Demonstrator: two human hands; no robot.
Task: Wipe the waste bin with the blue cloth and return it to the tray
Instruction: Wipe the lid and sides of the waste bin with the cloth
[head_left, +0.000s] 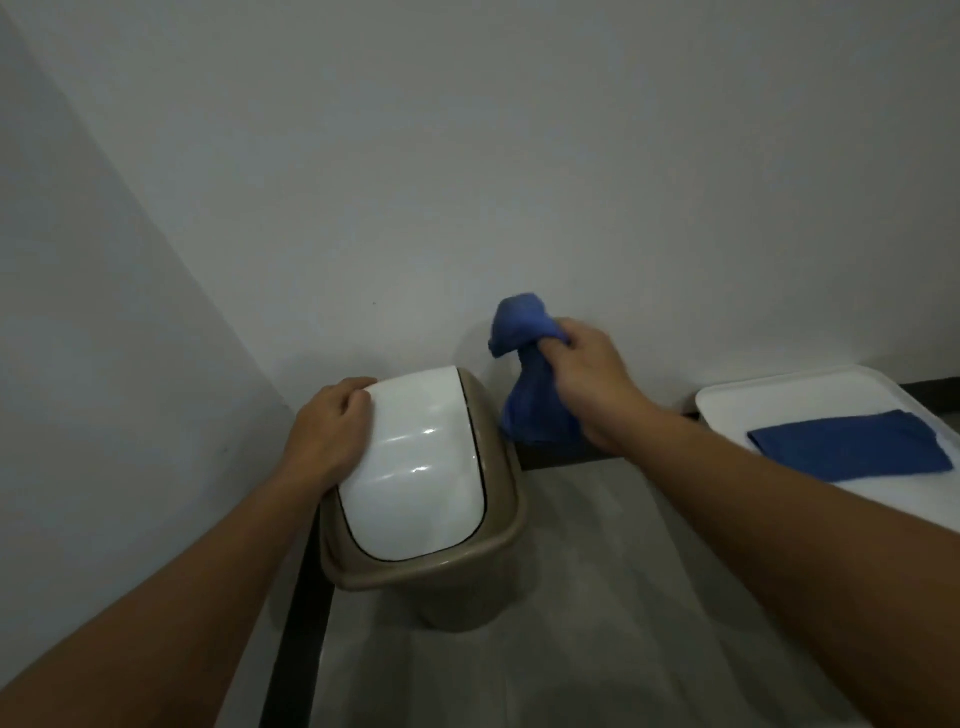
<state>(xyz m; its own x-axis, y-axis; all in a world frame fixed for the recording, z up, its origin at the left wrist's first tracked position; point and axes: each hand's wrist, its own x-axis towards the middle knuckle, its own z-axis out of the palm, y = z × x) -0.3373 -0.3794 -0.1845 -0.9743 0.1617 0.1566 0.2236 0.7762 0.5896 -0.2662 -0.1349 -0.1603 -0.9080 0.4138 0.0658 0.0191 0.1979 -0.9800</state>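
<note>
Nearest, two bare forearms reach forward over a grey floor. The tan waste bin (423, 499) with its white swing lid (415, 462) stands in the corner, close to both walls. The left hand (330, 431) rests curled over the lid's far left edge, steadying the bin. Just beside the bin's right rim, apart from it as far as I can tell, the right hand (592, 384) is closed tight around a bunched blue cloth (530, 374), lifted clear. Farther right a white tray (737, 400) carries a second folded blue cloth (847, 447). I judge the wiping is under way or about to resume; the next move calls for pressing the bunched cloth against the lid or side while the left hand braces
</note>
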